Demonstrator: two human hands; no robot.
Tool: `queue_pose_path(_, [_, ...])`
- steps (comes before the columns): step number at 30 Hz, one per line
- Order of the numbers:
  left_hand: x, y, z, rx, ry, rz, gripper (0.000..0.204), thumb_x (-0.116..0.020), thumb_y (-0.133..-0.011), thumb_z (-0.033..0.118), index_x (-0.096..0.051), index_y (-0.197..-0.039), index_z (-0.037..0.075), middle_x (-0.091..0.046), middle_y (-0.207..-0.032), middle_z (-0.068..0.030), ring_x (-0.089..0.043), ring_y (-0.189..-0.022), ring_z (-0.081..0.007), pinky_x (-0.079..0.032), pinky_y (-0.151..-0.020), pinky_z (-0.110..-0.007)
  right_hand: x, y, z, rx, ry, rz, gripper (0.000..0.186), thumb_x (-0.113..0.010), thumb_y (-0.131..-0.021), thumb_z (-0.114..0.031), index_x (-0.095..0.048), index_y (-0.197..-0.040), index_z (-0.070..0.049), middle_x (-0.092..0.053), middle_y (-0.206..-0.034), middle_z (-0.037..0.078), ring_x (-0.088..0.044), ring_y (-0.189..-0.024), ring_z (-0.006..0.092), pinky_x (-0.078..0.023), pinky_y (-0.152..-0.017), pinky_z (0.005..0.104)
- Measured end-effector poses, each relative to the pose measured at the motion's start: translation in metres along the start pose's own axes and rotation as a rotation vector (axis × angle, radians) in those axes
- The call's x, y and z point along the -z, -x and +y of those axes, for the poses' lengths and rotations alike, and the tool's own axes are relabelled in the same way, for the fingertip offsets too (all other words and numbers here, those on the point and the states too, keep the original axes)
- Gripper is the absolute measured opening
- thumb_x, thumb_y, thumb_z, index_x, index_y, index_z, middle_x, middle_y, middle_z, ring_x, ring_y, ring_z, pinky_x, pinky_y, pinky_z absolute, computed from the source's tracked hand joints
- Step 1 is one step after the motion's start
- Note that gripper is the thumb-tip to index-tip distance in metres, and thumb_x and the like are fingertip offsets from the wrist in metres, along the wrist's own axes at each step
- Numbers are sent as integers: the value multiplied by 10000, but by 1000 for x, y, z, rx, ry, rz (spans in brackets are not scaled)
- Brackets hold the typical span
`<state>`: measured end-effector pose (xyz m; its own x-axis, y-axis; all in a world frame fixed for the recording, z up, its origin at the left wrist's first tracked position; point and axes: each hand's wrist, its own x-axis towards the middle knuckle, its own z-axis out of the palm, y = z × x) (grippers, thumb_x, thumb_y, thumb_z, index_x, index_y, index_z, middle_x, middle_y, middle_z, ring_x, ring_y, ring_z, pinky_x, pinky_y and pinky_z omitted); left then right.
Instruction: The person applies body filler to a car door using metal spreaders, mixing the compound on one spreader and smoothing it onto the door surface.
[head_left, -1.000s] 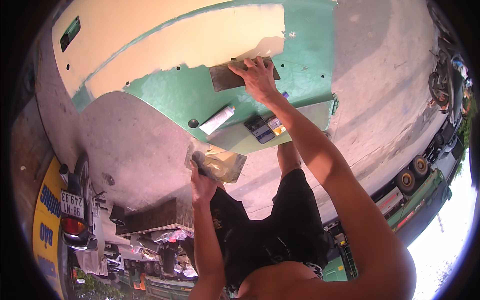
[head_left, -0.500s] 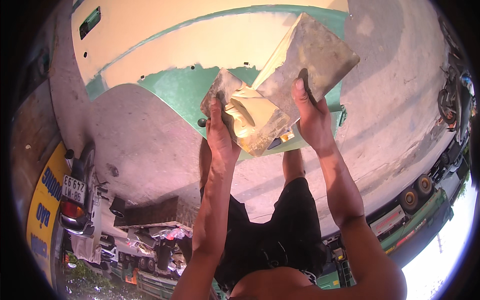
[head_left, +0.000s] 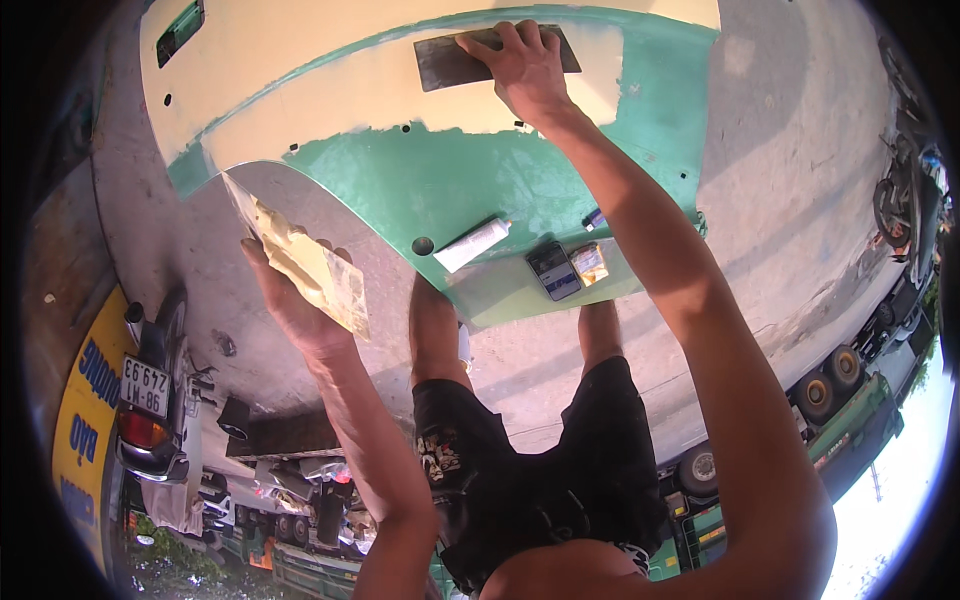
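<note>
My right hand [head_left: 530, 78] grips a dark flat putty spreader [head_left: 447, 66], its fingers over the far edge. The spreader lies against the cream-coated part of a large green panel [head_left: 350, 185], near its far edge. To the left, beyond the panel's curved cut-out, my left hand [head_left: 290, 305] holds a putty board [head_left: 345, 300] at a tilt. Cream putty [head_left: 300, 258] is heaped along the board's face. Some left fingertips show behind the board; the rest are hidden.
On the panel's near part lie a white tube [head_left: 473, 245], a phone [head_left: 553, 270], a small packet [head_left: 589, 263] and a small blue item [head_left: 594, 219]. A motorcycle [head_left: 150, 400] stands at left beside a yellow sign [head_left: 85, 430]. A green truck [head_left: 850, 425] is at right.
My right hand has carried the spreader from beside the board up onto the panel's far coated area. My left hand has swung the putty board left and tilted it, uncovering the tube and phone.
</note>
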<state>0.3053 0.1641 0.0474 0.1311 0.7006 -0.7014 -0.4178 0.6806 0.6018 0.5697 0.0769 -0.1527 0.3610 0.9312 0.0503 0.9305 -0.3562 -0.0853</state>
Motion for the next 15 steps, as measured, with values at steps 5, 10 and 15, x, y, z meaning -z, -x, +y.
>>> queue_pose_path(5, [22, 2, 1, 39, -49, 65, 346, -451, -1059, 442, -579, -977, 131, -351, -685, 34, -222, -528, -90, -209, -487, -265, 4, -30, -14, -105, -213, -73, 543, -523, -850, -39, -637, -1331, -263, -537, -1357, 166, -452, -1276, 413, -353, -1034, 580])
queue_pose_path(10, [41, -1, -10, 110, -31, 13, 379, -446, -1050, 488, -568, -957, 141, -377, -696, 29, -230, -539, -107, -241, -515, -294, 0, 0, -17, -106, -69, -214, 592, -609, -859, -100, -585, -1366, -406, -558, -1189, 48, -498, -1131, 297, -420, -881, 524])
queue_pose_path(15, [38, 4, -6, 105, -51, -28, 383, -457, -1040, 501, -604, -1065, 149, -545, -790, 1, -428, -576, -121, -370, -551, -304, 16, 71, -59, -129, -129, -383, 694, -632, -815, -54, -540, -1409, -401, -531, -1142, 21, -470, -1117, 258, -372, -926, 483])
